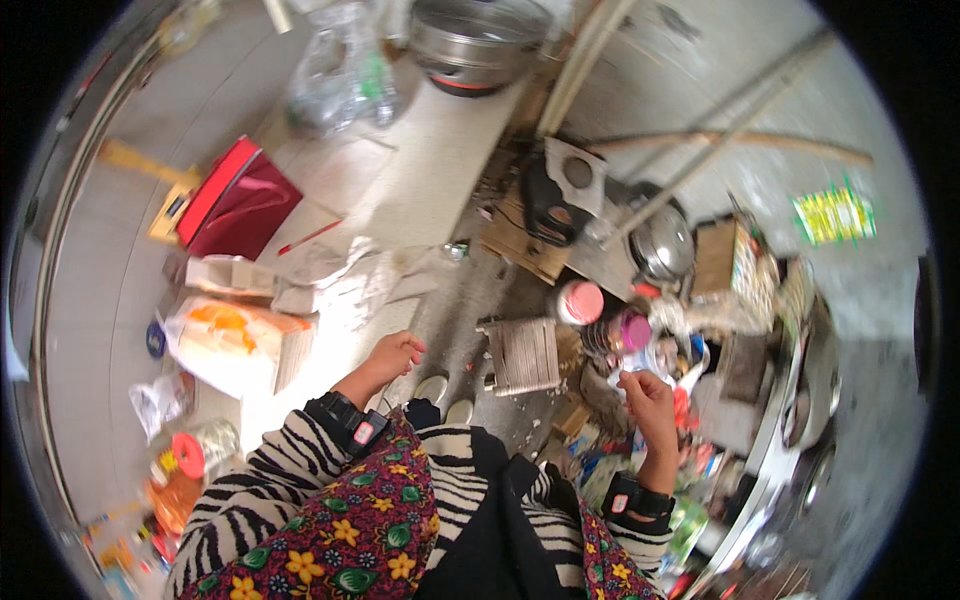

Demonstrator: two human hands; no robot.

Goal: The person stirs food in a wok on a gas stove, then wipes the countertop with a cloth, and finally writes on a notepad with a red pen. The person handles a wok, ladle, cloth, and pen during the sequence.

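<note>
My left hand [393, 355] hangs over the pale countertop [430, 170] edge, fingers loosely curled and holding nothing. My right hand [648, 398] is raised with fingertips pinched together near a cluster of jars; whether it grips something small is hard to see. A pink-lidded container [581, 301] and a magenta-lidded jar [635, 329] stand just beyond it. Both wrists wear black bands over zebra-striped sleeves.
A red case [238, 198] and papers lie on the counter at left, with a cardboard box [240, 345]. A steel pot [478, 42] sits at the far end. A small wooden stool [522, 356] stands on the floor between my hands. Metal lids and clutter crowd the right.
</note>
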